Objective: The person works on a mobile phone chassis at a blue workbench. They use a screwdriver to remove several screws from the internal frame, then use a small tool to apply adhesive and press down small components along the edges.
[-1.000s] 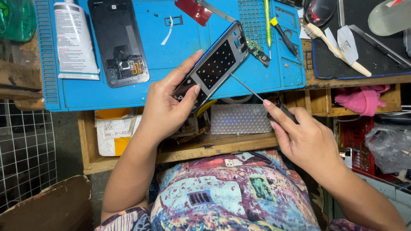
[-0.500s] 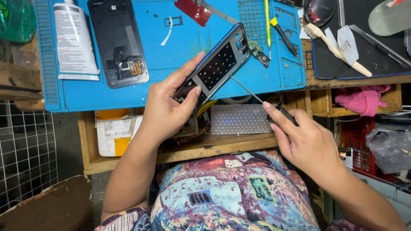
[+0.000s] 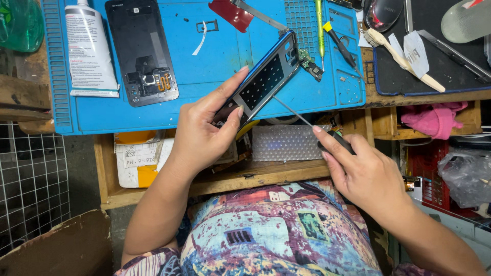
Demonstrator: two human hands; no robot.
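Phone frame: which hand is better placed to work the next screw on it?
Right. The right hand holds the screwdriver, its tip at the phone frame; the left hand grips the frame's lower end.

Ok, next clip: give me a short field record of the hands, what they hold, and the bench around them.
Left hand: grips an opened phone frame, tilted above the mat
Right hand: holds a thin screwdriver, tip at the frame's edge
Work surface: blue mat
On mat: phone back cover, white glue tube, small circuit board
Right of mat: brush on a black pad
Shelf below: pink cloth
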